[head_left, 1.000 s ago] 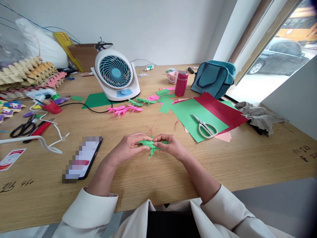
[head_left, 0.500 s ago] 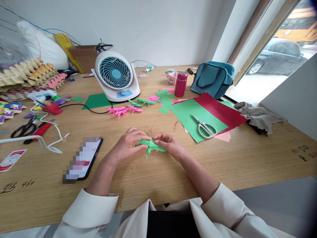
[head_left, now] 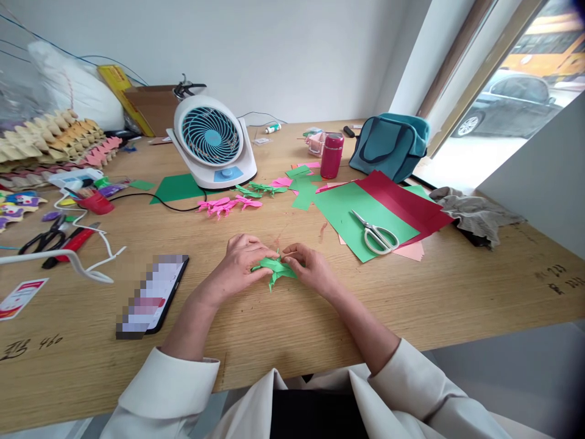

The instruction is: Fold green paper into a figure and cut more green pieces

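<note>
A folded green paper figure [head_left: 276, 268] with thin pointed limbs is held low over the wooden table, near its front edge. My left hand [head_left: 241, 263] pinches its left end between thumb and fingers. On the other side my right hand [head_left: 307, 264] grips the right part, its thumb and fingertips closed on the paper. The fingers cover some of the folds. Beyond my hands lie pink folded figures [head_left: 223, 206] and green folded figures [head_left: 260, 189] of similar shape.
White-handled scissors [head_left: 378, 235] rest on green sheets [head_left: 338, 210] beside red sheets [head_left: 402, 204]. A phone [head_left: 158, 296] lies left of my hands. Farther back stand a fan [head_left: 212, 140], a red flask [head_left: 331, 155] and a blue bag [head_left: 388, 146].
My right hand has shifted slightly left along the green figure, covering more of its right end. The whole view has moved a little.
</note>
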### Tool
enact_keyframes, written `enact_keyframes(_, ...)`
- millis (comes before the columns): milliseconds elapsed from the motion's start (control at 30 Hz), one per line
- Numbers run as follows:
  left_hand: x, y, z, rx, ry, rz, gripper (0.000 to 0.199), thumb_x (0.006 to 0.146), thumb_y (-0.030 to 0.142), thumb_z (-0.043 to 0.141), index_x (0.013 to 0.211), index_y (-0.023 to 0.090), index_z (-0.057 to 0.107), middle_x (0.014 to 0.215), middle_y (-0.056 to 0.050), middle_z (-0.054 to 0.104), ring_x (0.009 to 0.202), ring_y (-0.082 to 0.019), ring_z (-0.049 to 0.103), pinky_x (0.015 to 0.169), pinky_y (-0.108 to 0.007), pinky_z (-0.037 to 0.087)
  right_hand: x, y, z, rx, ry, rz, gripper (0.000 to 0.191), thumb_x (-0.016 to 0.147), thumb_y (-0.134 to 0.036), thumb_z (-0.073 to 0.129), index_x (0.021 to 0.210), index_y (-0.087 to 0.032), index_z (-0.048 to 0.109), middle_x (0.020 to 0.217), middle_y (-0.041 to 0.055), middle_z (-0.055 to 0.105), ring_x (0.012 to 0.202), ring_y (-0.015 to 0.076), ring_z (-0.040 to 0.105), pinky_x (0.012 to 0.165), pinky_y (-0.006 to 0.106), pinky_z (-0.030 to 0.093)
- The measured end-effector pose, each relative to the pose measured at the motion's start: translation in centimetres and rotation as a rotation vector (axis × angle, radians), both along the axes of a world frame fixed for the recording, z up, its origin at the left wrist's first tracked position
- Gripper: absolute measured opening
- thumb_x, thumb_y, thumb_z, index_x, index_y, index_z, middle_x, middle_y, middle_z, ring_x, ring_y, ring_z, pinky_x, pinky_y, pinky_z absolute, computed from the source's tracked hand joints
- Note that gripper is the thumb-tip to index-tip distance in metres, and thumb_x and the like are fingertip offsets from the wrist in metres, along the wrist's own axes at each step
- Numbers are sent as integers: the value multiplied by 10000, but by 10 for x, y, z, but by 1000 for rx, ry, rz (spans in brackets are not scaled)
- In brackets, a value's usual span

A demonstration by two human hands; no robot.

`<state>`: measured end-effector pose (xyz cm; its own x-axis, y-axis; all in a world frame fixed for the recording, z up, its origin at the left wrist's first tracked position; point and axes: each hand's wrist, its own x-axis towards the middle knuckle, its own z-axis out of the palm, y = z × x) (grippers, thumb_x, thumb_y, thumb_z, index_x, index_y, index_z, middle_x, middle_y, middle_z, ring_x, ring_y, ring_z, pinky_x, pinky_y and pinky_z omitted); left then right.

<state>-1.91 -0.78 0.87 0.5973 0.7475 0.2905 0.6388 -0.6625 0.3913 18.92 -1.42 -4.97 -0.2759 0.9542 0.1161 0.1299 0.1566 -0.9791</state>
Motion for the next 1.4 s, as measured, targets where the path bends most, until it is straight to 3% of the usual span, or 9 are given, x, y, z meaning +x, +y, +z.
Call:
enact_keyframes(200, -1, 5, -15, 4, 21, 6, 373, 809, 321, 737, 1178, 301, 687, 1158, -51, 715, 1188, -262, 539, 1090, -489, 277, 14, 6, 4, 222, -285, -249, 109, 914, -265, 546, 991, -209, 598, 1072, 107, 718, 1008, 239, 677, 847, 380, 505)
enact_keyframes(333, -2, 5, -14, -24, -47, 14, 442, 849, 394, 693, 1274, 291, 633, 1319, -74, 646, 1312, -274, 484, 1143, -514, 255, 23, 8, 10, 279, -230, -325, 114, 920, -270, 520, 959, -205, 606, 990, 85, 722, 951, 224, 675, 830, 361, 497)
enact_keyframes(533, -7, 7, -12, 25, -145, 19, 327, 946, 336, 547, 1244, 253, 654, 1251, -78, 687, 1258, -245, 538, 1104, -457, 366, 20, 2, 13, 325, -323, -152, 105, 895, -212, 575, 975, -198, 642, 1005, 79, 705, 949, 212, 649, 849, 349, 483)
enact_keyframes(700, -12, 12, -16, 48, -121, 13, 306, 924, 300, 574, 1208, 240, 672, 1253, -76, 686, 1266, -253, 533, 1110, -465, 361, 14, -5, 15, 378, -560, 37, 267, 831, -192, 694, 1096, -193, 656, 1111, 86, 694, 1058, 240, 611, 939, 368, 437)
enact_keyframes(967, -16, 13, -21, 8, -12, 61, 337, 881, 369, 635, 1203, 282, 685, 1346, -73, 625, 1349, -291, 448, 1135, -505, 298, 8, -8, 10, 396, -762, 35, 239, 859, -285, 686, 1083, -202, 683, 1056, 89, 689, 1032, 250, 588, 907, 357, 415)
enact_keyframes(1267, -11, 12, -30, 31, 139, 42, 204, 912, 362, 611, 1074, 311, 724, 1415, -30, 575, 1409, -309, 355, 1145, -559, 192, 5, -6, 7, 384, -734, 42, 201, 864, -261, 703, 1043, -171, 696, 983, 85, 670, 947, 218, 593, 877, 323, 431)
enact_keyframes(1400, -10, 12, -28, 23, 140, 33, 223, 889, 354, 655, 1104, 314, 697, 1306, -20, 655, 1366, -294, 402, 1127, -539, 202, 4, -7, 8, 400, -700, 33, 190, 859, -226, 705, 1035, -155, 692, 964, 83, 663, 933, 217, 593, 850, 312, 440)
